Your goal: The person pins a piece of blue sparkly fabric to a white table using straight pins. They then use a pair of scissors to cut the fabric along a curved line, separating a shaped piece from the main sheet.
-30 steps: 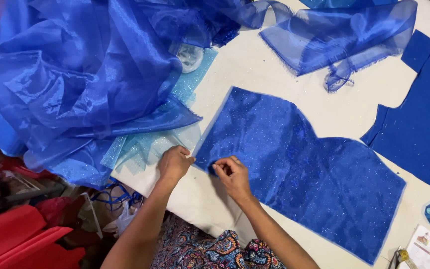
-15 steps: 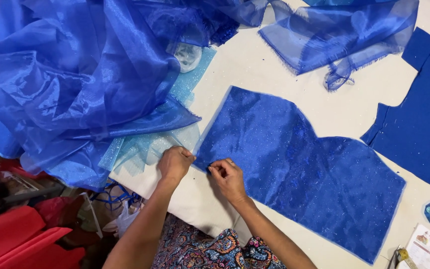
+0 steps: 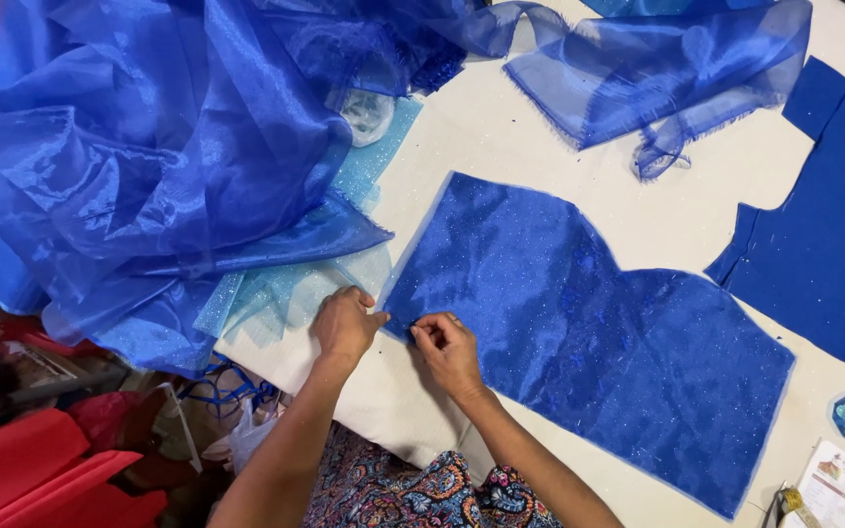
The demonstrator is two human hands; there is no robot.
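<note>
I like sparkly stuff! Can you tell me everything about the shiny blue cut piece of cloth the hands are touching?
The glittery blue fabric piece lies flat on the pale table. It is a cut panel, narrower at its upper left and wider toward the lower right, with a curved step along its top edge. It looks sheer and shiny, speckled with tiny sparkles, over a second layer. The left hand and right hand both pinch its near left corner. Nothing else rests on it.

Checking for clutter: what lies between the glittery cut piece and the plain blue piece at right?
Only bare table between the glittery piece and plain piece, head view.
</note>
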